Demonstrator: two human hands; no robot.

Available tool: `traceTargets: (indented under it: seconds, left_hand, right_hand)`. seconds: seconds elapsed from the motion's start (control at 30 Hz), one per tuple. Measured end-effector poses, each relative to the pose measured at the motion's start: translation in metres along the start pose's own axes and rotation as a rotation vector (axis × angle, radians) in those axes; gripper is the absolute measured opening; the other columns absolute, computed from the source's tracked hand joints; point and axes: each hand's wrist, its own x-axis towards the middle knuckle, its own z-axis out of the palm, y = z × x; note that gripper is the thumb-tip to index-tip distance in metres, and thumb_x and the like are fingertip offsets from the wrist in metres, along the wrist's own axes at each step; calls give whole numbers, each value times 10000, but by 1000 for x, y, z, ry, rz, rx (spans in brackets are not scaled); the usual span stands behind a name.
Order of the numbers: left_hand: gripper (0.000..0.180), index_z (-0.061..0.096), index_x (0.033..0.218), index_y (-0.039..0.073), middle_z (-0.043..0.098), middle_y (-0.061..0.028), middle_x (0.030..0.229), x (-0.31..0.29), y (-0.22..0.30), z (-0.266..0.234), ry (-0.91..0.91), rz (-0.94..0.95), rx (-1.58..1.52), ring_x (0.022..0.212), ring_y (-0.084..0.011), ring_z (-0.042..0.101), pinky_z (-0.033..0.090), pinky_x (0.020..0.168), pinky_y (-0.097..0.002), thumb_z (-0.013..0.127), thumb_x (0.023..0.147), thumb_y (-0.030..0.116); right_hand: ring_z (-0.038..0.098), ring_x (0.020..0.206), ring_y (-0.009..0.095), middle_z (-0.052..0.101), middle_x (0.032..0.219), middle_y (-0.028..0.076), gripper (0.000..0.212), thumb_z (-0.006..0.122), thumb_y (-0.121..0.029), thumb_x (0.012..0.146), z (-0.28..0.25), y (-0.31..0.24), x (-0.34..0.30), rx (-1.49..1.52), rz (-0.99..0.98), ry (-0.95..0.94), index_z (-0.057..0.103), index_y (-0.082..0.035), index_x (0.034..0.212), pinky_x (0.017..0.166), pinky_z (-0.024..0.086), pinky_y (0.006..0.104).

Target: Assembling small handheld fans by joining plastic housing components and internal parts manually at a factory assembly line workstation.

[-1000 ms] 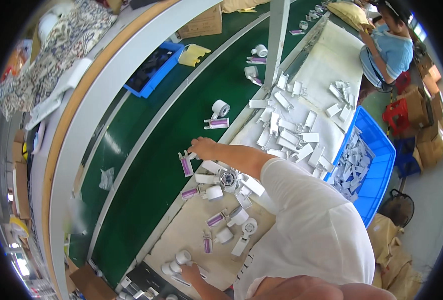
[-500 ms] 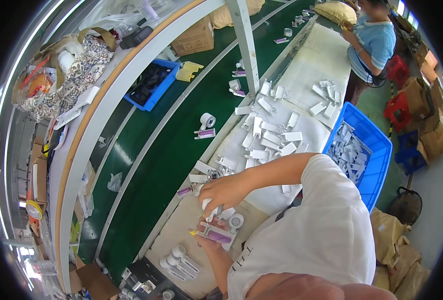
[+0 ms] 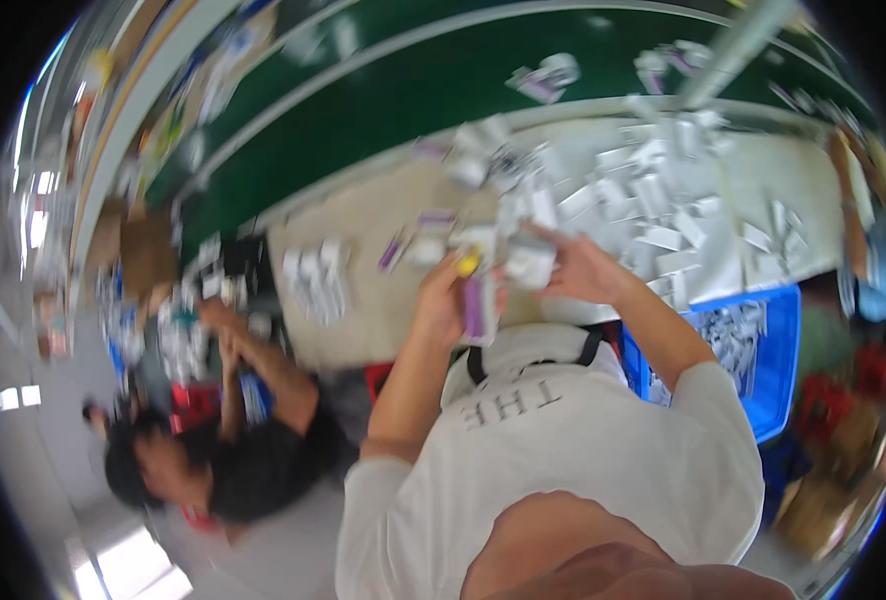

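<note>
Above the near edge of the beige worktable (image 3: 363, 235), a slim purple-and-white carton (image 3: 476, 305) sits upright in the left hand (image 3: 443, 300), fingers closed around its lower half. It looks light, stiff and crushable, best held by its long flat sides. Beside it, the right hand (image 3: 578, 268) closes on a small white box (image 3: 529, 262). More white boxes (image 3: 653, 200) litter the table; a blue bin (image 3: 753, 350) stands right, a co-worker (image 3: 233, 450) left.
</note>
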Motion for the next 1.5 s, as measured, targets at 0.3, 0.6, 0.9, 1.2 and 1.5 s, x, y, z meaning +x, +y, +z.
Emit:
traceTargets:
  seconds: [0.3, 0.6, 0.9, 1.2, 1.5]
  left_hand:
    - [259, 462, 1046, 4, 567, -145, 835, -26, 8, 15, -13, 113, 177, 597, -210, 559, 486, 509, -315, 402, 835, 143]
    - [282, 445, 1023, 3, 526, -59, 801, -41, -6, 10, 1, 189, 903, 619, -100, 522, 464, 545, -236, 520, 756, 51]
    - [245, 465, 1018, 11, 599, -77, 829, -40, -2, -4, -78, 224, 952, 653, -83, 550, 471, 569, -220, 505, 785, 74]
    - [295, 510, 957, 14, 568, -77, 700, -32, 6, -5, 18, 339, 1259, 563, -95, 499, 416, 519, -243, 595, 706, 144]
    - [347, 498, 949, -7, 551, -156, 653, -4, -3, 0, -252, 273, 1525, 568, -268, 533, 409, 543, -355, 574, 672, 190]
  right_hand:
    - [476, 1086, 301, 496, 1152, 145, 625, 704, 8, 488, 27, -17, 2, -1616, -894, 230, 477, -73, 1064, 887, 425, 346]
    - [535, 1021, 307, 525, 1122, 122, 591, 712, 19, 489, 51, -52, -9, -2090, -1005, -138, 490, -63, 1030, 825, 476, 354]
    - [522, 1048, 289, 516, 1151, 118, 608, 702, 5, 522, 61, -55, -7, -2143, -751, -70, 463, -70, 1076, 829, 467, 345]
    - [520, 1037, 293, 504, 1162, 124, 620, 712, -37, 558, 73, -46, -9, -2050, -577, 3, 459, -66, 1123, 836, 452, 336]
    - [458, 1040, 204, 486, 1132, 88, 571, 639, -154, 722, 58, -63, 16, -1377, 161, 1, 434, -124, 1254, 858, 389, 316]
